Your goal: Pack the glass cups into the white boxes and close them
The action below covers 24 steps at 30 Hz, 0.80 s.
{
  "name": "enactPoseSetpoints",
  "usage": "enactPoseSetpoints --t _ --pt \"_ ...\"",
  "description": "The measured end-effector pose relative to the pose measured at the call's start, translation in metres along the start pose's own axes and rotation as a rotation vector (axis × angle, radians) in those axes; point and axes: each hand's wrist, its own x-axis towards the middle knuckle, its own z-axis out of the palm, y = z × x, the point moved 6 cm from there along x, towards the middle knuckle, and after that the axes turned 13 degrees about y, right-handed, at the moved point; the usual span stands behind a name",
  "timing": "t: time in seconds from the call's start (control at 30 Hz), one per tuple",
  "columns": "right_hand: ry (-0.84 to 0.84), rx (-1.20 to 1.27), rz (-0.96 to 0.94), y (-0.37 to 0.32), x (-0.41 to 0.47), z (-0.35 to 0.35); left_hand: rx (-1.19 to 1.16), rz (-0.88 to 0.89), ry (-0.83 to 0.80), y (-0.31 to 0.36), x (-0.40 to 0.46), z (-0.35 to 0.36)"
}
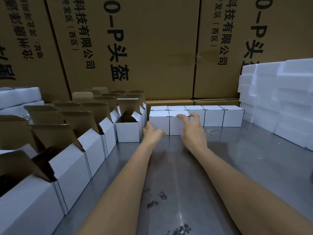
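Observation:
Several closed white boxes [214,117] stand in rows at the back of the steel table. My right hand [192,131] is spread over the front closed box [176,126], its fingertips touching the box's top edge. My left hand [152,133] rests with loosely curled fingers against the lower front of the neighbouring closed box [158,122] and holds nothing. Along the left runs a line of open white boxes [127,131] with brown flaps standing up. No glass cup shows clearly.
Tall brown cartons [152,48] wall off the back. White foam blocks [279,99] are stacked at the right and more foam [18,97] lies at the far left. The grey metal table [186,175] stretches between my forearms.

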Motion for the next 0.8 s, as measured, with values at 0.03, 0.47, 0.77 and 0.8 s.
enactPoseSetpoints --t 0.03,0.47,0.77,0.8 --pt "0.001 -0.004 -0.015 -0.001 0.0 0.0 -0.003 -0.002 -0.003 0.0 0.0 0.0" --pt "0.041 -0.113 0.06 0.001 -0.009 -0.013 -0.084 -0.023 0.02 -0.002 -0.009 -0.002" --pt "-0.193 -0.224 0.031 -0.006 -0.064 -0.053 -0.016 0.295 -0.075 0.003 -0.084 -0.014" --pt "-0.199 -0.229 0.029 -0.008 -0.071 -0.061 -0.042 0.298 -0.075 0.004 -0.094 -0.018"
